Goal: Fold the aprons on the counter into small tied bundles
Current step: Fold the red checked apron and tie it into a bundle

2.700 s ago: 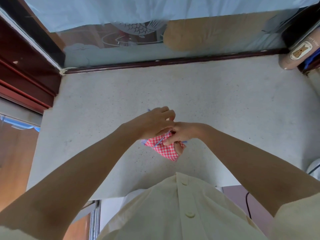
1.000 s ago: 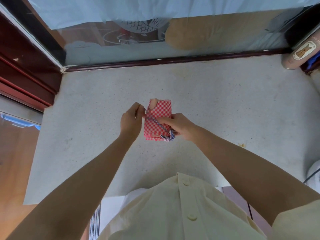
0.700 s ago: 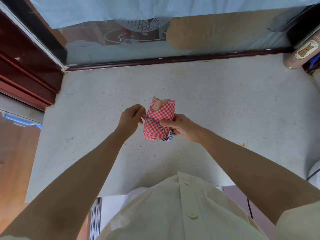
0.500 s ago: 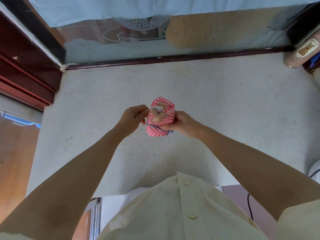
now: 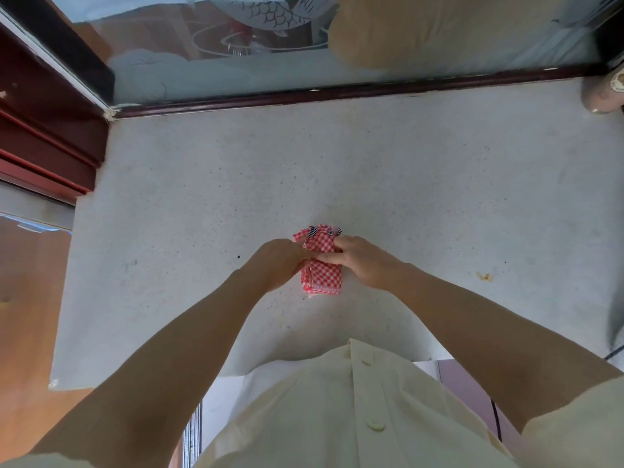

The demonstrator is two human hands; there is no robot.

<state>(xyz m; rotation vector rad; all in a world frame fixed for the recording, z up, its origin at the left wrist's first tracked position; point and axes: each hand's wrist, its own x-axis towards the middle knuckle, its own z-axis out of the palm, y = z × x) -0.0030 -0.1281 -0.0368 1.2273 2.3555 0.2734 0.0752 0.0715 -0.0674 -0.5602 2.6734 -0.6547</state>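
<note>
A red-and-white checked apron (image 5: pixel 322 274) is folded into a small thick bundle and sits low over the pale speckled counter (image 5: pixel 209 184), near its front middle. Dark striped tie ends show at the bundle's far edge. My left hand (image 5: pixel 282 263) grips the bundle's left side with curled fingers. From the right, my right hand (image 5: pixel 363 261) holds it, with fingers laid across its middle. Both hands cover the centre of the bundle, so I cannot see any knot.
A dark wooden sill and frosted glass with a fish pattern (image 5: pixel 270 18) close the counter's far side. A brownish bottle (image 5: pixel 604 92) stands at the far right corner. Dark red woodwork (image 5: pixel 44 130) borders the left. A small orange crumb (image 5: pixel 484 276) lies to the right.
The bundle was held upright and turned in the air between my hands; now it is lowered toward the counter, lying flatter, with both hands closed around it.
</note>
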